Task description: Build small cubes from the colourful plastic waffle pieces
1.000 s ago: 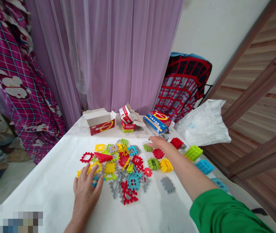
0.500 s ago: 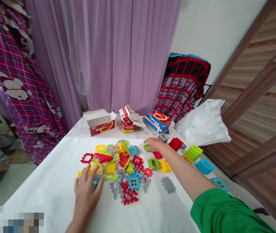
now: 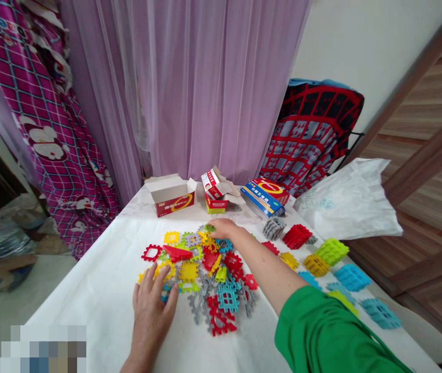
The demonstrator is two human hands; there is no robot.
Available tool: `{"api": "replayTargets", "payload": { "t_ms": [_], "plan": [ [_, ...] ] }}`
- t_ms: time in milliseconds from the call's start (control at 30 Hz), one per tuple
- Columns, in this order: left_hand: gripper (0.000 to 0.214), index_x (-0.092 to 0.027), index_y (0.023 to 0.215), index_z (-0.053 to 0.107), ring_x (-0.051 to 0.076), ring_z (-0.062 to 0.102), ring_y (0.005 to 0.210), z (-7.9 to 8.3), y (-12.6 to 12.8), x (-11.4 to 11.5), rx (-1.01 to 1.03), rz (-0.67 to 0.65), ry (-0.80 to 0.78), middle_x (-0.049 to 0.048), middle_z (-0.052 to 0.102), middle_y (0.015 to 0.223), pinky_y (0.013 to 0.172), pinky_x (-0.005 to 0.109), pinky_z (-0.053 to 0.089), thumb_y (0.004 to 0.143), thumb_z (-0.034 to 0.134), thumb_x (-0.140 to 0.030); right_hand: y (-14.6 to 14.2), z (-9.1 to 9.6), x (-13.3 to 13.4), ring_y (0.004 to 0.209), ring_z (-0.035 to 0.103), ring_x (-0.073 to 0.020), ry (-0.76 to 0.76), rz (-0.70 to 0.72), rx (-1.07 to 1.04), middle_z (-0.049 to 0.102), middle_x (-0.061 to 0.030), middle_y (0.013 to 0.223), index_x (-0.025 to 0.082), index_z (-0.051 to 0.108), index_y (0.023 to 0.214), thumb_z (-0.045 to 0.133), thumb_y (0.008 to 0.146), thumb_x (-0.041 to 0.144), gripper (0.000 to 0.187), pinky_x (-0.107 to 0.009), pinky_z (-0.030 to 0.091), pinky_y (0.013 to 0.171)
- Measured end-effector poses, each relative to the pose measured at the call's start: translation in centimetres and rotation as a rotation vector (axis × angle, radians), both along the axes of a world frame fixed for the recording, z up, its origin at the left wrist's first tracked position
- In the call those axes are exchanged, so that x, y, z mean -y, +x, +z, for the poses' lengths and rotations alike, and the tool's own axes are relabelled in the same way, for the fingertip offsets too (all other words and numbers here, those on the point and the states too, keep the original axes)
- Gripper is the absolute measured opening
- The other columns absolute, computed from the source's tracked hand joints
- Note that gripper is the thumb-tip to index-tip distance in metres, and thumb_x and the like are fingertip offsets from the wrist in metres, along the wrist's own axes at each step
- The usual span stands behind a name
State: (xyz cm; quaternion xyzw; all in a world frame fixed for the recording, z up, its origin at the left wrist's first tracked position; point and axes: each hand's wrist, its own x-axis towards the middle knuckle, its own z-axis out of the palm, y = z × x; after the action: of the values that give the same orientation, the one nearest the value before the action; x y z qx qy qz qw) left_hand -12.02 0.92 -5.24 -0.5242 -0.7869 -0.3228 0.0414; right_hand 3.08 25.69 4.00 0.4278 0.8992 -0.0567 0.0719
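Observation:
My left hand [image 3: 154, 303] lies with fingers spread at the near left of a loose pile of plastic interlocking building pieces, its fingertips by a yellow piece [image 3: 165, 270]. At the pile's far edge is my right hand [image 3: 224, 228], its thumb and fingers apart around a small green piece [image 3: 209, 228]; firm contact cannot be made out. The pile includes a flat yellow square [image 3: 188, 271], a blue window piece [image 3: 227, 297], a red half-moon piece [image 3: 177, 253] and several grey pieces. My right forearm covers part of the table beside the pile.
Stacks sorted by colour stand on the right: red [image 3: 297, 236], grey [image 3: 274, 228], lime [image 3: 333, 251], yellow [image 3: 317, 264] and blue [image 3: 352, 277]. Behind are an open red box [image 3: 175, 205], smaller cartons [image 3: 216, 187], a blue box [image 3: 263, 198] and a white bag [image 3: 351, 199].
My right hand has moved left, from beside the sorted pieces to the green piece at the pile's far edge. My left hand stays in place. The view has shifted slightly.

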Motion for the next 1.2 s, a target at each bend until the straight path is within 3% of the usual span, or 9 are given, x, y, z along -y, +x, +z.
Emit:
{"api": "replayTargets", "payload": {
  "t_ms": [133, 267, 367, 467, 600, 733, 967, 1200],
  "plan": [
    [0.038, -0.022, 0.122, 0.063, 0.031, 0.045, 0.134, 0.1, 0.1, 0.1, 0.011, 0.008, 0.007, 0.0162, 0.051, 0.143, 0.109, 0.055, 0.032, 0.093, 0.042, -0.036, -0.1, -0.1, -0.9, 0.115, 0.061, -0.023, -0.012, -0.008, -0.006, 0.068, -0.004, 0.124, 0.028, 0.068, 0.117, 0.057, 0.086, 0.03, 0.034, -0.028, 0.046, 0.091],
    [0.038, -0.024, 0.122, 0.062, 0.03, 0.044, 0.135, 0.1, 0.3, 0.1, 0.024, 0.005, 0.019, 0.0154, 0.051, 0.144, 0.11, 0.055, 0.031, 0.092, 0.043, -0.036, 1.6, 0.6, -2.4, 0.115, 0.06, -0.0225, 0.007, -0.081, -0.034, 0.067, -0.0044, 0.125, 0.025, 0.067, 0.119, 0.045, 0.093, 0.021, 0.034, -0.029, 0.046, 0.092],
    [0.036, -0.026, 0.121, 0.063, 0.028, 0.045, 0.134, -0.1, 0.3, 0.1, 0.034, 0.022, 0.026, 0.0133, 0.052, 0.144, 0.11, 0.054, 0.032, 0.092, 0.044, -0.035, 3.7, 1.0, -3.1, 0.108, 0.061, -0.0224, -0.019, -0.136, -0.024, 0.065, -0.0056, 0.121, 0.021, 0.065, 0.117, 0.051, 0.096, 0.027, 0.026, -0.034, 0.05, 0.091],
    [0.036, -0.026, 0.12, 0.063, 0.028, 0.045, 0.134, -0.2, 0.2, 0.0, 0.029, 0.019, 0.036, 0.0132, 0.052, 0.143, 0.11, 0.054, 0.032, 0.092, 0.044, -0.036, 5.5, 0.9, -3.2, 0.106, 0.061, -0.0223, -0.012, -0.211, -0.014, 0.06, -0.0092, 0.124, 0.018, 0.059, 0.122, 0.057, 0.095, 0.034, 0.032, -0.041, 0.053, 0.09],
    [0.037, -0.026, 0.119, 0.063, 0.028, 0.046, 0.133, -0.3, 0.1, 0.0, 0.014, 0.016, 0.043, 0.0139, 0.053, 0.142, 0.108, 0.053, 0.034, 0.092, 0.042, -0.038, 6.2, 0.1, -2.8, 0.115, 0.06, -0.0261, 0.032, -0.273, -0.021, 0.065, -0.0097, 0.126, 0.023, 0.062, 0.126, 0.059, 0.089, 0.029, 0.037, -0.036, 0.049, 0.096],
    [0.037, -0.026, 0.121, 0.063, 0.028, 0.047, 0.133, -0.2, 0.1, 0.1, 0.011, 0.013, 0.03, 0.0132, 0.053, 0.143, 0.109, 0.053, 0.033, 0.091, 0.044, -0.037, 5.8, -0.4, -2.5, 0.114, 0.062, -0.0304, 0.035, -0.278, -0.006, 0.068, -0.0097, 0.122, 0.025, 0.065, 0.123, 0.068, 0.079, 0.038, 0.046, -0.038, 0.051, 0.093],
    [0.038, -0.026, 0.121, 0.063, 0.03, 0.047, 0.133, -0.5, -0.2, 0.1, -0.004, -0.01, 0.046, 0.0134, 0.052, 0.143, 0.108, 0.053, 0.035, 0.091, 0.044, -0.04, 5.5, -0.8, -2.8, 0.114, 0.062, -0.0329, 0.038, -0.229, 0.038, 0.066, -0.0135, 0.124, 0.022, 0.065, 0.123, 0.069, 0.075, 0.037, 0.05, -0.041, 0.051, 0.093],
    [0.04, -0.023, 0.122, 0.062, 0.031, 0.047, 0.133, -0.8, -0.2, 0.1, -0.04, -0.017, 0.094, 0.0161, 0.052, 0.143, 0.107, 0.053, 0.037, 0.092, 0.042, -0.039, 6.2, -0.9, -4.5, 0.114, 0.062, -0.0304, 0.022, -0.099, 0.093, 0.066, -0.0123, 0.125, 0.019, 0.064, 0.124, 0.074, 0.07, 0.032, 0.056, -0.035, 0.049, 0.095]
  ]
}}
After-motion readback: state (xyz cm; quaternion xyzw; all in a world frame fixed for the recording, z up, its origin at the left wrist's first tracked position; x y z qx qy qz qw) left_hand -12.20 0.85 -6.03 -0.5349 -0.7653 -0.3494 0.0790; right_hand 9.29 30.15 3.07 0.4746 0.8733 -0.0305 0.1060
